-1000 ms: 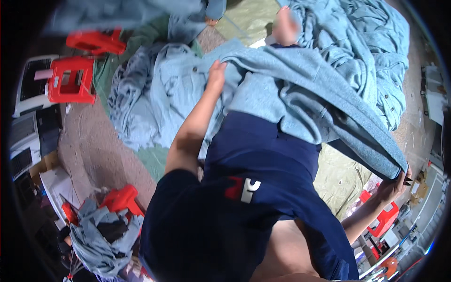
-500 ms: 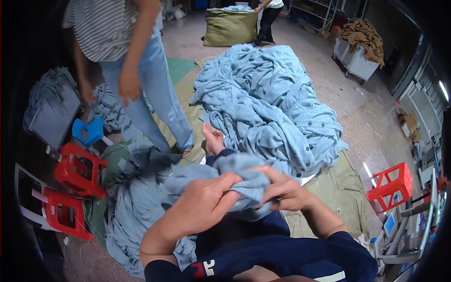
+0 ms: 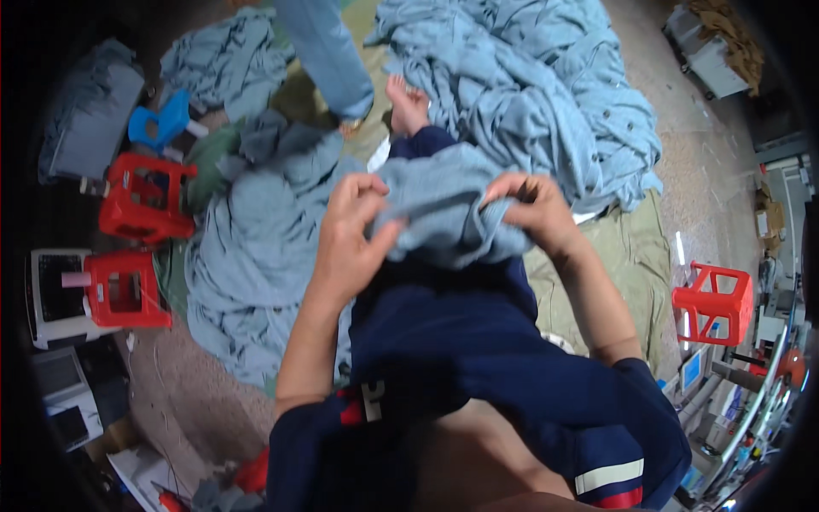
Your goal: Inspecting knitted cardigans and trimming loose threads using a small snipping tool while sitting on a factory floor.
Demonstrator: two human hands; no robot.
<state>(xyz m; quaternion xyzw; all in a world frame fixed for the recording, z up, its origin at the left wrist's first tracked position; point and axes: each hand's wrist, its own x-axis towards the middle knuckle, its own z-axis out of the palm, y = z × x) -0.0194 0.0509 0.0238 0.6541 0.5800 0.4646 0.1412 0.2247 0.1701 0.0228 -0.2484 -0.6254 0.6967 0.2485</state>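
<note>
A bunched light blue-grey knitted garment [image 3: 452,200] lies over my lap and thighs. My right hand [image 3: 537,209] pinches a fold at its right side between thumb and fingers. At the garment's left edge, my left hand [image 3: 345,235] has thumb and fingers spread apart, the fingertips slightly blurred against the knit. Beyond my lap, my bare foot [image 3: 408,104] rests beside a large heap of similar blue buttoned garments [image 3: 529,94]. Another blue pile [image 3: 256,239] sits close by on my left.
A person's jeans leg [image 3: 328,55] stands ahead on the olive ground sheet [image 3: 614,264]. Red stools [image 3: 128,286] and a blue stool [image 3: 158,124] are on the left. Another red stool [image 3: 715,303] stands right, and a white cart [image 3: 717,64] with brown cloth is far right.
The view has tipped downward. My hands, close together on the bunched garment before, have moved apart; the left has loosened and the garment is spread lower over my lap.
</note>
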